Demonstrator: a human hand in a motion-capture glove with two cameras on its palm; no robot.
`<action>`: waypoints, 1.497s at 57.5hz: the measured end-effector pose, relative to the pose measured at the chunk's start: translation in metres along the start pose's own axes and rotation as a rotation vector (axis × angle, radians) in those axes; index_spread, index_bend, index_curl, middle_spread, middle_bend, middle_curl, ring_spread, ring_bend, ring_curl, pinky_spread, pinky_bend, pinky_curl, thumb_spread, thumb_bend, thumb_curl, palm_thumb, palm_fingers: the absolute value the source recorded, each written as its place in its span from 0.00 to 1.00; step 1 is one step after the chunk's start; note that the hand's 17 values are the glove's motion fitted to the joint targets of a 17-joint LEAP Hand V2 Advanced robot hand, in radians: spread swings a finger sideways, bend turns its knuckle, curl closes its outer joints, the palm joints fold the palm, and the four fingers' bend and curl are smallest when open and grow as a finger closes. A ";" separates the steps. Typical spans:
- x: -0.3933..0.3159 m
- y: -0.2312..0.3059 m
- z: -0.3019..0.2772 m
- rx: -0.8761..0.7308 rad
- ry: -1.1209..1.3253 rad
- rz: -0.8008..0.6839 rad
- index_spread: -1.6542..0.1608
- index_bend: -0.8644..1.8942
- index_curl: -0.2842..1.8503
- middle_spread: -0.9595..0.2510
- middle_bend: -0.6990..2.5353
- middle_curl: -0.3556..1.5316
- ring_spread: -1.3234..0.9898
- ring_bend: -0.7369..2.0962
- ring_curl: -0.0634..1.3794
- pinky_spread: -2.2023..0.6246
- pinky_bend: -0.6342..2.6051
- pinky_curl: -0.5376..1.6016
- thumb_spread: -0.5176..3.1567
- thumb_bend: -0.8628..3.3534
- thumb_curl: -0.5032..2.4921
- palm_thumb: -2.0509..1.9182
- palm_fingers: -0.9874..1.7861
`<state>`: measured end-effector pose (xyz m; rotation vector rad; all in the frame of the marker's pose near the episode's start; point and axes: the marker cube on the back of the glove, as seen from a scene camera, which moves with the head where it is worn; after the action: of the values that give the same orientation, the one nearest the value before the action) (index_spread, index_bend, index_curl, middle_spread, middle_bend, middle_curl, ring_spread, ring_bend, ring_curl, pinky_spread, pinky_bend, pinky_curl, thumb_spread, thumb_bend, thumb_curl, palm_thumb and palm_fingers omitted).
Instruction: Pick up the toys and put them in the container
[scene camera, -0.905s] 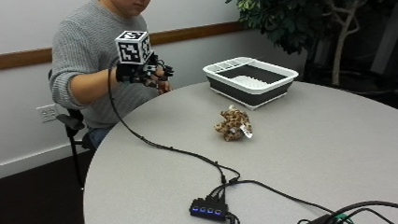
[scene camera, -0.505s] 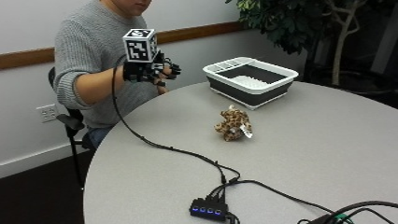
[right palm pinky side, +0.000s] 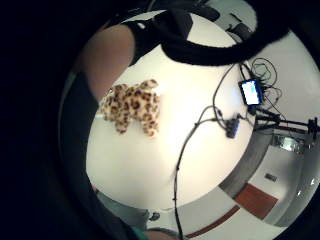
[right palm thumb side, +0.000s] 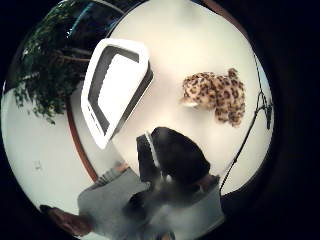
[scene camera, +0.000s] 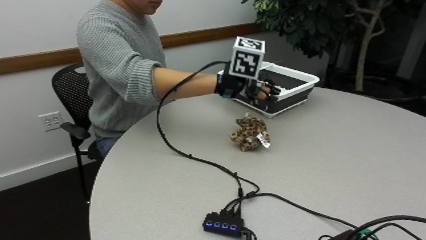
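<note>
A leopard-spotted plush toy (scene camera: 249, 133) lies on the round grey table (scene camera: 346, 165), also seen in the palm views as the plush toy (right palm pinky side: 132, 106) and the plush toy (right palm thumb side: 216, 95). The container (scene camera: 293, 85), a white tub with dark sides, stands at the table's far edge, and appears as the container (right palm thumb side: 115, 87) in the thumb side view. My gloved right hand (scene camera: 251, 90) hangs in the air above and just behind the toy, in front of the container, fingers relaxed and pointing down, holding nothing.
A black cable (scene camera: 193, 155) runs from the glove across the table to a small hub with blue lights (scene camera: 223, 223) near the front edge. A potted plant (scene camera: 319, 25) stands behind the container. The person sits on a black chair (scene camera: 70, 95).
My right hand has moved from near the person's chest out over the table, toward the toy and container. The toy and container have stayed put.
</note>
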<state>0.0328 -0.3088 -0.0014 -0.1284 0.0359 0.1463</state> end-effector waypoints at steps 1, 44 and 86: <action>-0.001 -0.004 0.010 -0.014 0.010 0.007 0.73 0.36 0.24 0.68 0.26 0.30 0.54 0.33 0.18 0.80 0.45 0.40 0.50 0.20 0.21 0.50 0.30; 0.009 -0.024 0.082 0.278 -0.091 0.099 0.69 0.39 0.26 0.61 0.34 0.38 0.41 0.55 0.32 0.68 0.51 0.42 0.50 0.26 0.32 0.65 0.69; -0.332 -0.041 -0.043 0.305 -0.071 -0.396 0.66 0.43 0.42 0.56 0.38 0.51 0.35 0.59 0.44 0.65 0.54 0.48 0.39 0.23 0.44 0.67 0.67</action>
<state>-0.2904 -0.4024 -0.0234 0.1751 -0.0385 -0.2504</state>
